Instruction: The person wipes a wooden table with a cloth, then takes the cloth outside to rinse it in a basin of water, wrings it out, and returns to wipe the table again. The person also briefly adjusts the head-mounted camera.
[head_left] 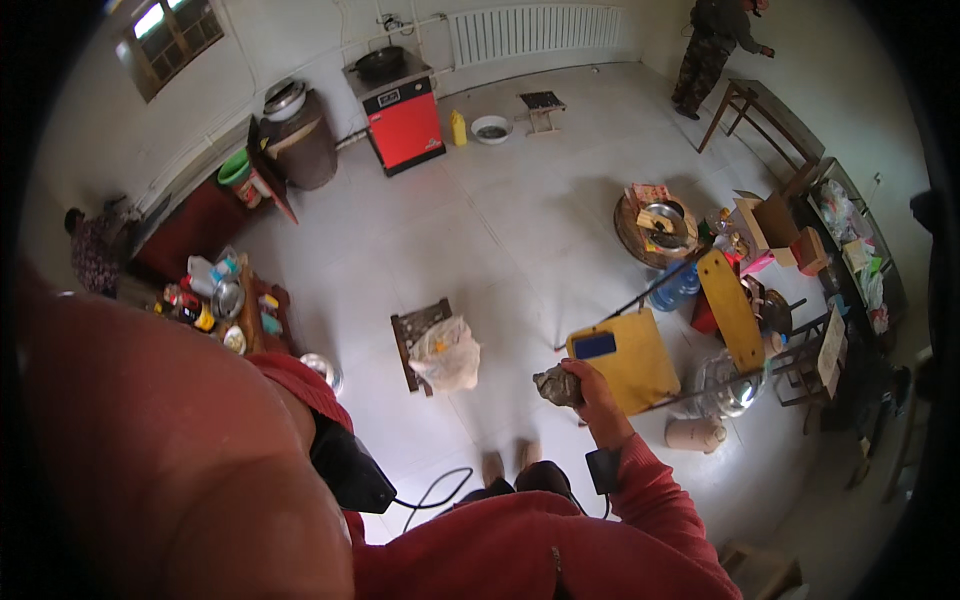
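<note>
My right hand (594,392) is closed round a crumpled, dark grey-green cloth (556,386). It is held out in front of me, beside the seat of a yellow chair (640,345). On that seat lies a dark blue phone (595,345). My left hand (180,440) is raised very close to the camera and fills the lower left as a blurred mass. Its fingers cannot be made out, nor whether it holds anything. Beyond my feet, a white plastic bag (447,355) rests on a low dark stool (404,345).
A round low table (628,232) with a metal bowl stands at the right, near a blue water bottle (674,286) and an open cardboard box (770,222). A red stove (405,130) is at the back wall. One person (714,50) stands far right, another (95,245) far left.
</note>
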